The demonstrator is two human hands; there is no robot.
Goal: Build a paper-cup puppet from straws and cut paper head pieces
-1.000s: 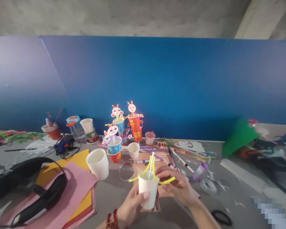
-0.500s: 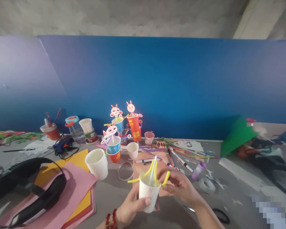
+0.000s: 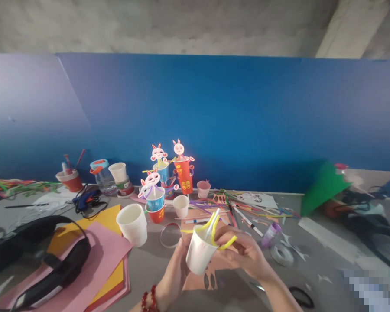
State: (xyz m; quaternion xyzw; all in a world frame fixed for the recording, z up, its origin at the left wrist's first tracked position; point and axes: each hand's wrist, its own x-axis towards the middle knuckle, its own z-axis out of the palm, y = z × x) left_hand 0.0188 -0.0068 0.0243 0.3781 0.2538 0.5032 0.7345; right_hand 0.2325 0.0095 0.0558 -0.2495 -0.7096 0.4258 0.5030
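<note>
A white paper cup (image 3: 199,255) is held tilted above the near part of the desk. My left hand (image 3: 173,271) wraps its left side, with the thumb pointing up and the other fingers partly hidden behind it. Out of the cup's mouth rise a white straw (image 3: 216,216) and yellow pipe cleaners (image 3: 228,243), whose ends bend outward over the rim on both sides. At the right of the rim my right hand (image 3: 242,249) is closed, pinching a yellow pipe cleaner beside the cup; the exact contact is partly hidden by the fingers.
Beyond the hands stand rabbit-faced cup figures (image 3: 155,199) and a small white cup (image 3: 181,206). To the left are a larger white cup (image 3: 132,225), coloured paper (image 3: 107,247) and headphones (image 3: 52,260). At right lie a glue stick (image 3: 271,234), tape (image 3: 282,255) and scissors (image 3: 300,297).
The cup has tipped, its base swinging left and upward. My left thumb has moved off the cup's front to its left side. The right hand stays at the rim.
</note>
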